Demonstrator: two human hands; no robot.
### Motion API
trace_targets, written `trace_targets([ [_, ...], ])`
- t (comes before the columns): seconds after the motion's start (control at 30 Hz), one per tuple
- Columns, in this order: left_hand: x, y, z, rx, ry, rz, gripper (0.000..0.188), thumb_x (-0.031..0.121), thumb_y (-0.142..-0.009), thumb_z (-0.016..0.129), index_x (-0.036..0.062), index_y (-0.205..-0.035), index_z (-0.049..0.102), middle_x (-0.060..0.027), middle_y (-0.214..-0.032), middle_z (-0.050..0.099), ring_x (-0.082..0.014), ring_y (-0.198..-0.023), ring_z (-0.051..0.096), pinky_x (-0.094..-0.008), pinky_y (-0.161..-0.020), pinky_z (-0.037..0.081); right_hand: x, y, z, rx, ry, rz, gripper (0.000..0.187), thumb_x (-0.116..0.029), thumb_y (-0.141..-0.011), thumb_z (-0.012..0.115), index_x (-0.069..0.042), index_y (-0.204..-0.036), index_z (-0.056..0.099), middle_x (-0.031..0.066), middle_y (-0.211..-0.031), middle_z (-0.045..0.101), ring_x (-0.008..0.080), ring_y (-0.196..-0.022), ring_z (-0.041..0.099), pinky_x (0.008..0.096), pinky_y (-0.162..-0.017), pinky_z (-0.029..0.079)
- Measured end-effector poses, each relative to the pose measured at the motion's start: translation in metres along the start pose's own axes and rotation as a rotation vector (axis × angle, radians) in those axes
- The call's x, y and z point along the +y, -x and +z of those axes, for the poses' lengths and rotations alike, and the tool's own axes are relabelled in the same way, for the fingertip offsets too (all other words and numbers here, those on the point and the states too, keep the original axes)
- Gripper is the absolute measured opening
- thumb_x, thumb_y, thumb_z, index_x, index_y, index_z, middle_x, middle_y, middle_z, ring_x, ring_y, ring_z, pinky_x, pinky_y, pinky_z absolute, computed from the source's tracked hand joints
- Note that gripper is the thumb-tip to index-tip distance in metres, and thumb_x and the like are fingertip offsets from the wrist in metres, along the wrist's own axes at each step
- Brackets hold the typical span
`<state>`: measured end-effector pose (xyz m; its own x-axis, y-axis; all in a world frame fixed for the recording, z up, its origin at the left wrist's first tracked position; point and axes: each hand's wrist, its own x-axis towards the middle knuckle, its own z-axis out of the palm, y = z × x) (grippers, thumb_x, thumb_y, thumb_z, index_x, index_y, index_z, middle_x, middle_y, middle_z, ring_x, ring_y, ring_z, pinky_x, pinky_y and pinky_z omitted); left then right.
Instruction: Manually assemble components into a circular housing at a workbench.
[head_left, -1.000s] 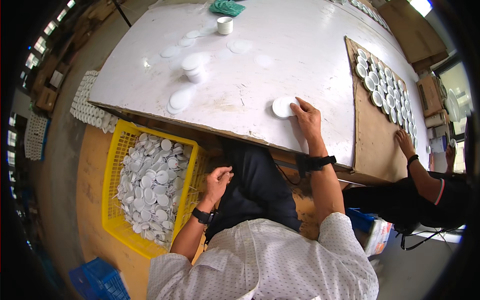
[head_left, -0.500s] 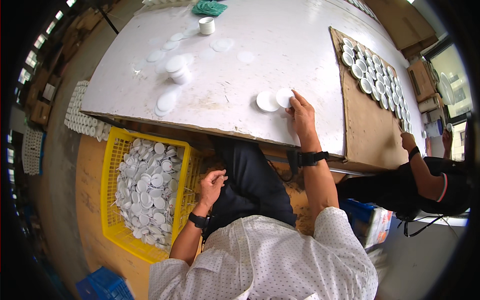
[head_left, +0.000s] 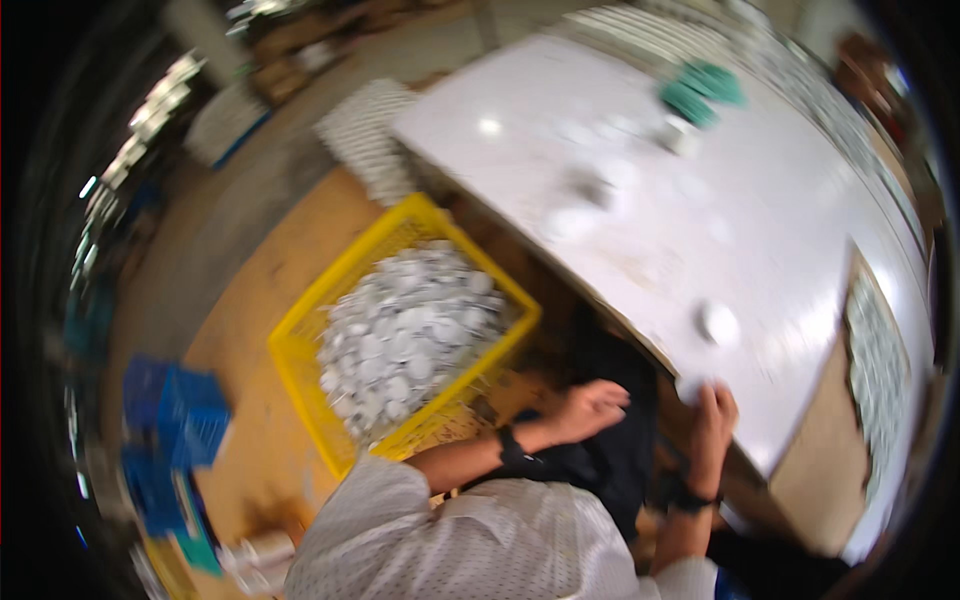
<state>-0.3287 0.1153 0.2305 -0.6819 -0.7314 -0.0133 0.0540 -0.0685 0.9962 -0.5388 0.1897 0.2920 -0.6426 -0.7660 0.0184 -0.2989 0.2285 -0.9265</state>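
Note:
My right hand [head_left: 712, 415] is just off the table's front edge, its fingers pinched on a blurred thin white disc [head_left: 689, 388]. Another white disc [head_left: 720, 323] lies on the white table [head_left: 640, 270], beyond that hand. My left hand [head_left: 594, 408] hovers over my lap, right of a yellow plastic crate [head_left: 305, 400]. Its fingers are loosely bent and smeared, with nothing seen in them. The crate holds a heap of white round pieces [head_left: 405, 335] with thin wires or stems among them. Motion blur hides fine detail.
Farther back on the table are a short white stack [head_left: 590, 187], a white cup-like piece [head_left: 680, 135] and green cloth [head_left: 700, 90]. Brown cardboard [head_left: 820, 450] with rows of round pieces lies at right. Blue crates [head_left: 190, 410] stand on the floor at left.
The view has swung left, bringing the yellow crate toward the middle. My right hand has drawn back from the tabletop to its front edge with the disc. My left hand stays over my lap.

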Motion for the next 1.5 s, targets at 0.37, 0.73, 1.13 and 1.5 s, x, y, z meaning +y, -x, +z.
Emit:
trace_targets([
  [0.37,0.015,0.026,-0.010,0.038,-0.171,0.069,0.014,0.010,-0.084,0.056,-0.0003,-0.092,0.062,-0.0081,-0.065,0.062,-0.0171,-0.061,0.062,-0.0288,-0.057,0.047,-0.018,0.056,0.044,-0.450,-0.159,-0.224,0.011,-0.006,-0.086,0.056,0.005,-0.081,0.057,0.0096,-0.077,0.055,0.0179,-0.069,0.050,0.0296,-0.066,0.041],
  [0.73,0.000,0.038,-0.014,0.055,-0.319,0.284,0.011,0.003,-0.078,0.057,-0.0002,-0.085,0.064,-0.0137,-0.074,0.063,-0.0271,-0.069,0.062,-0.0338,-0.064,0.049,0.006,0.072,0.046,-0.504,-0.014,-0.158,0.020,-0.013,-0.088,0.055,0.003,-0.097,0.063,0.0117,-0.082,0.066,0.0159,-0.065,0.058,0.0274,-0.059,0.046],
  [1.13,-0.006,0.045,-0.002,-0.001,-0.463,0.534,0.020,0.004,-0.074,0.063,0.0016,-0.093,0.060,-0.0147,-0.096,0.063,-0.0276,-0.083,0.062,-0.0341,-0.074,0.051,0.045,0.083,0.048,-0.426,-0.384,0.380,0.026,-0.015,-0.085,0.057,-0.002,-0.107,0.057,0.0059,-0.083,0.061,0.0125,-0.065,0.055,0.0230,-0.057,0.044],
  [1.5,-0.001,0.063,0.004,-0.139,-0.157,-0.081,0.022,0.006,-0.075,0.060,-0.0050,-0.094,0.057,-0.0137,-0.082,0.066,-0.0167,-0.065,0.064,-0.0285,-0.059,0.051,0.055,0.107,0.039,-0.462,-0.429,0.293,0.016,-0.013,-0.086,0.056,0.000,-0.094,0.059,0.0030,-0.081,0.059,0.0106,-0.068,0.052,0.0233,-0.058,0.041],
])
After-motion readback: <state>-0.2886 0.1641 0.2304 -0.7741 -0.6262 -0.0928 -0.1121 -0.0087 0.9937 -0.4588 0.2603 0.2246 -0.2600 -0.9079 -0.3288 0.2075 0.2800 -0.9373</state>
